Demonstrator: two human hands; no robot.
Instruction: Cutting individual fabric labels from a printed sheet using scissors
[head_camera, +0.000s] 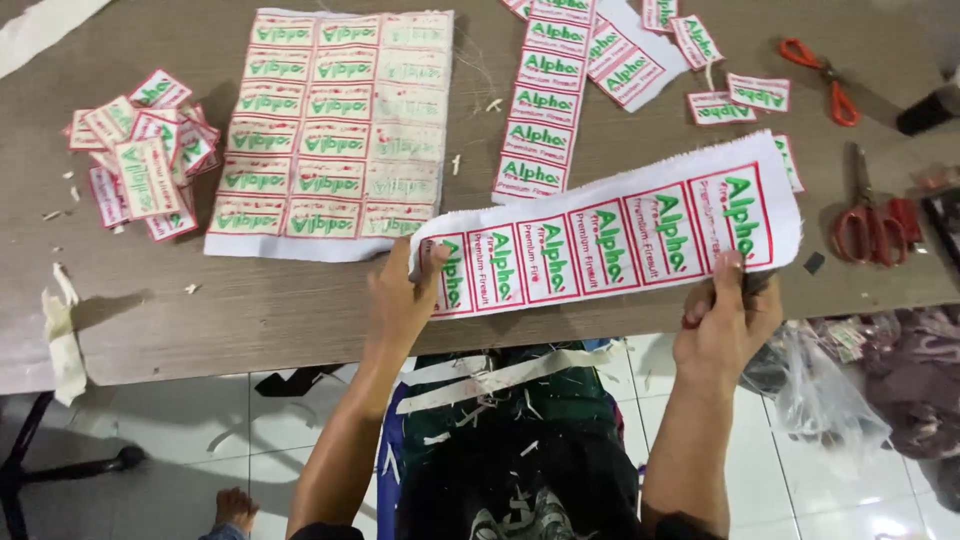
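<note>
The left hand (400, 300) and right hand (728, 318) are pinching the two ends of a label strip (610, 240), holding it over the near table edge (250, 340). The cloth is sagging; I think a loose pinch could drop it toward the floor.

White label strip (610, 238), stretched, tilted

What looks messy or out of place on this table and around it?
White offcuts hang over the table's left edge, and small scraps litter the top. The cut labels at left lie in a crooked heap. The strip of labels held by the left hand and right hand has a frayed end.
</note>
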